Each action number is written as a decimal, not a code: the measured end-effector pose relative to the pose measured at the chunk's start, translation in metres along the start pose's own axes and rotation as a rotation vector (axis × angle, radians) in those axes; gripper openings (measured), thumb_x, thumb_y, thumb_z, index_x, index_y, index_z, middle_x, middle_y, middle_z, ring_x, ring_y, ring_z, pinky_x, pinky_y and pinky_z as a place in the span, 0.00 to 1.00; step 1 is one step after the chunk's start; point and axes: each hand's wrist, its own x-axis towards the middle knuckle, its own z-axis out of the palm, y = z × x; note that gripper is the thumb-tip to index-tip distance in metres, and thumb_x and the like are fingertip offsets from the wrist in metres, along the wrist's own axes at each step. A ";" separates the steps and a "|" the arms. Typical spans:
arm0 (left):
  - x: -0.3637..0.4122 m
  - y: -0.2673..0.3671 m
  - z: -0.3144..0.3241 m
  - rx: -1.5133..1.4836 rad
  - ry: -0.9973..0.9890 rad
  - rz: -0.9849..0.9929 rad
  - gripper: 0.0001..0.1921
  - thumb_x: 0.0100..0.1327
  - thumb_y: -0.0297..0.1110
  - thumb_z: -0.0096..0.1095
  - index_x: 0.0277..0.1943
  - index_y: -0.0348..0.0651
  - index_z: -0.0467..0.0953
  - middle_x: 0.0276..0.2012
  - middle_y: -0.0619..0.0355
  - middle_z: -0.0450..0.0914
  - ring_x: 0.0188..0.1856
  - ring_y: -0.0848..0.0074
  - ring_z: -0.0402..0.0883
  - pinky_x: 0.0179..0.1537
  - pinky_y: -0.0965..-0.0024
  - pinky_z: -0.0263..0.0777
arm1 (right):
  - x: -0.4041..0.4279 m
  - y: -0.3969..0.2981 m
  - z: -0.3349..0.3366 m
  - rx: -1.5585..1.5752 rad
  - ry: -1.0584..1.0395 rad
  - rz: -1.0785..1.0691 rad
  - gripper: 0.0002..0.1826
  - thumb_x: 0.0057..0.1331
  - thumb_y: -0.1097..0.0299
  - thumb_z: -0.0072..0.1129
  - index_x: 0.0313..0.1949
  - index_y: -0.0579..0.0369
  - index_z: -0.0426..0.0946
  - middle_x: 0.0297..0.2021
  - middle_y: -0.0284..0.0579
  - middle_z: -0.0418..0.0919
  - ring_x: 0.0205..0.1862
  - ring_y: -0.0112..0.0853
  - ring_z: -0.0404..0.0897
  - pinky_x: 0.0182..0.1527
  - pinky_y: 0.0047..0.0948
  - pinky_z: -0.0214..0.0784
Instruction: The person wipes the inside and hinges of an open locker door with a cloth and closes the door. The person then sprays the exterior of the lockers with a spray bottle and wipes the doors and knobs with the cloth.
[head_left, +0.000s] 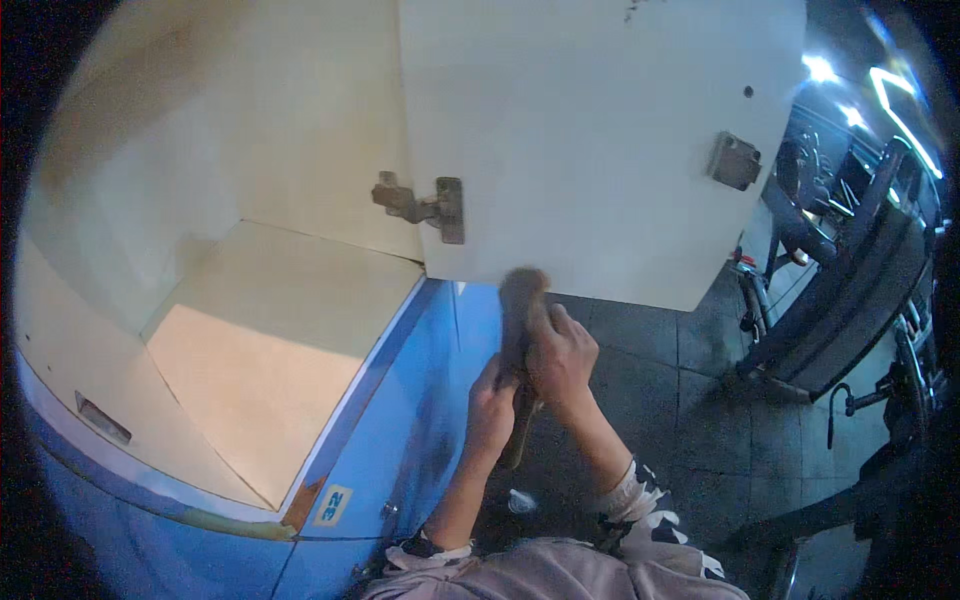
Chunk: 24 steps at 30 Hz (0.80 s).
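Note:
Both my hands hold a dark brown, soft-looking cloth (520, 322), bunched lengthwise, with one end hanging below them. My left hand (491, 409) grips its lower left side; my right hand (562, 352) holds it higher up on the right. The cloth's blurred top overlaps the bottom edge of a white locker door (585, 172); whether they touch I cannot tell. That door stands open, with a metal hinge (450, 210) at its left and a lock (735, 161) at its right. Left of it is the open locker compartment (300, 292), in which no objects show.
Blue locker fronts (427, 405) lie below the compartment, one bearing a number tag (332, 505). Dark floor tiles (637, 405) extend to the right. Gym equipment, seemingly a machine with a dark curved body (840, 300), stands at the right, with bright lights behind.

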 end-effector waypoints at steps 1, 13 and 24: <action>0.002 -0.003 0.006 0.055 -0.036 0.003 0.13 0.69 0.30 0.50 0.52 0.34 0.73 0.41 0.52 0.79 0.43 0.71 0.76 0.50 0.67 0.69 | -0.008 0.009 -0.006 0.003 0.039 0.034 0.17 0.58 0.72 0.55 0.48 0.50 0.77 0.30 0.44 0.76 0.25 0.44 0.78 0.26 0.36 0.72; -0.001 0.006 0.057 0.154 -0.270 0.037 0.15 0.65 0.26 0.50 0.53 0.35 0.76 0.44 0.55 0.82 0.46 0.74 0.78 0.53 0.70 0.69 | -0.027 0.057 -0.044 0.093 0.247 0.278 0.13 0.59 0.73 0.57 0.45 0.56 0.78 0.27 0.49 0.78 0.28 0.45 0.81 0.28 0.37 0.73; -0.008 0.029 0.072 0.251 -0.306 0.050 0.13 0.68 0.34 0.58 0.51 0.37 0.75 0.37 0.59 0.82 0.39 0.81 0.78 0.43 0.75 0.71 | -0.019 0.067 -0.094 0.150 0.249 0.391 0.12 0.63 0.76 0.53 0.46 0.59 0.75 0.35 0.50 0.80 0.33 0.46 0.82 0.33 0.37 0.75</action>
